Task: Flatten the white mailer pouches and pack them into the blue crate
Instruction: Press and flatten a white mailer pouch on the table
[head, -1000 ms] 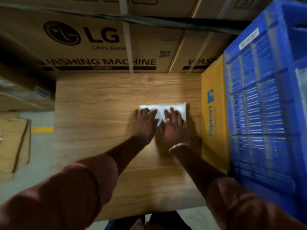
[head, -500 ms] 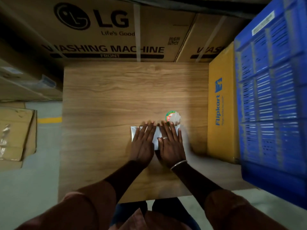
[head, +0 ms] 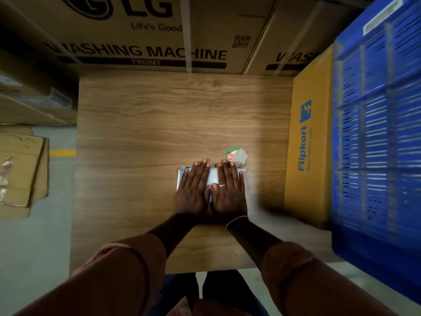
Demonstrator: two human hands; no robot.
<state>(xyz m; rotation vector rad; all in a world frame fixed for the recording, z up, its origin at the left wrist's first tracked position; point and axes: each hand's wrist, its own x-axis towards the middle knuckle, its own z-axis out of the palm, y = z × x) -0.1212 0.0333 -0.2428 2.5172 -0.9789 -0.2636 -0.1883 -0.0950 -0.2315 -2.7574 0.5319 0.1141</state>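
Left hand (head: 192, 190) and right hand (head: 229, 192) lie palm-down side by side, fingers straight and gripping nothing, pressing on the white mailer pouch (head: 213, 176). The pouch lies flat under both palms on the wooden table (head: 148, 133). Just past the right fingertips sits a small round labelled object (head: 237, 156), too blurred to identify. Right of the right hand stands a yellow Flipkart box (head: 307, 144), with the blue crate (head: 376, 133) beyond it. Ahead of the fingertips are LG cartons (head: 136, 42).
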